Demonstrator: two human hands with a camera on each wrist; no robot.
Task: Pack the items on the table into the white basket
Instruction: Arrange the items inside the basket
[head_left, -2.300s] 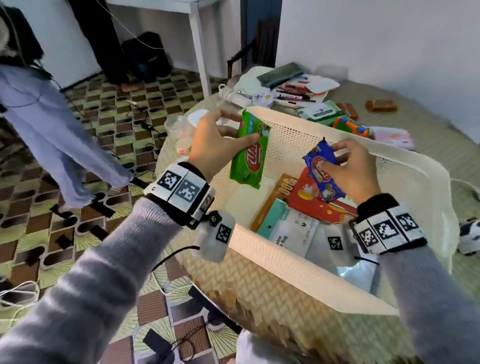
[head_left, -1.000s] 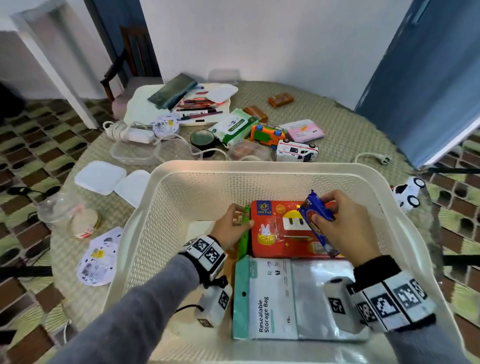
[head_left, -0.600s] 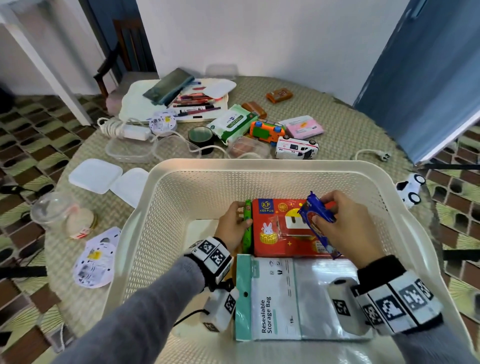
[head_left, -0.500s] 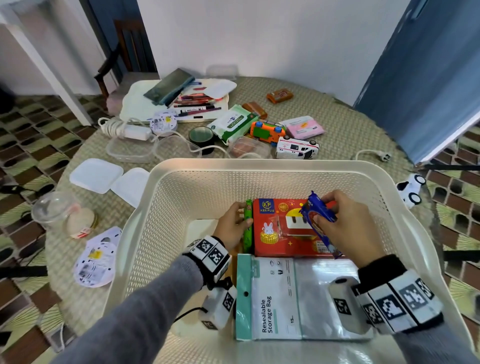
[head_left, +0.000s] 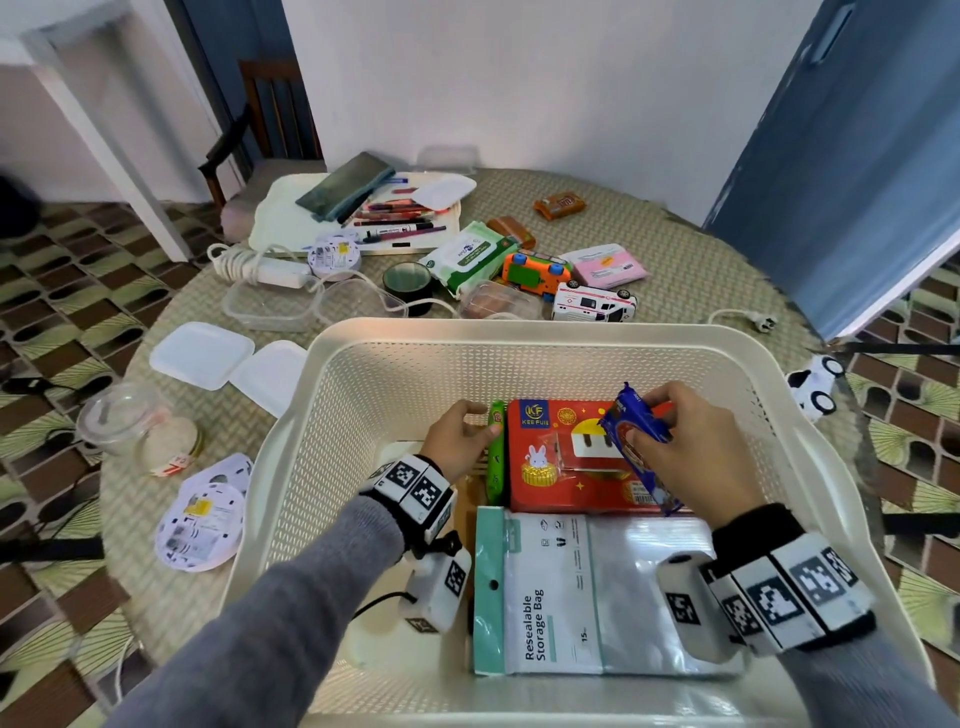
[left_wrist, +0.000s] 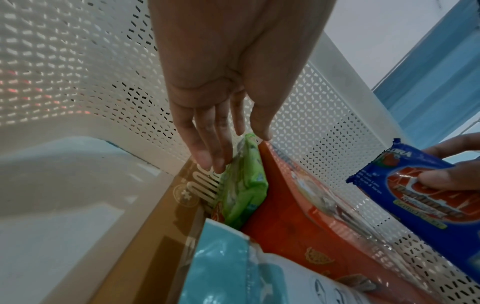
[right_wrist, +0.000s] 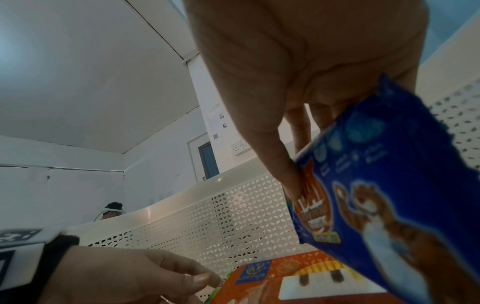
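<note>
The white basket stands at the near edge of the table with both hands inside it. My left hand pinches the top of a green snack packet standing on edge between a brown box and a red box. In the left wrist view its thumb and fingers lie on either side of the green packet. My right hand grips a blue snack packet tilted just above the red box. A resealable storage bag lies flat nearer me.
Behind the basket lie a wet-wipes pack, an orange toy car, a toy ambulance, a pink pack and a tray of pens. White lids lie to the left and a panda toy to the right.
Both hands came down from above the basket's rim into the basket with their packets. The green packet now stands wedged beside the red box. Over the last half second hardly anything moved.
</note>
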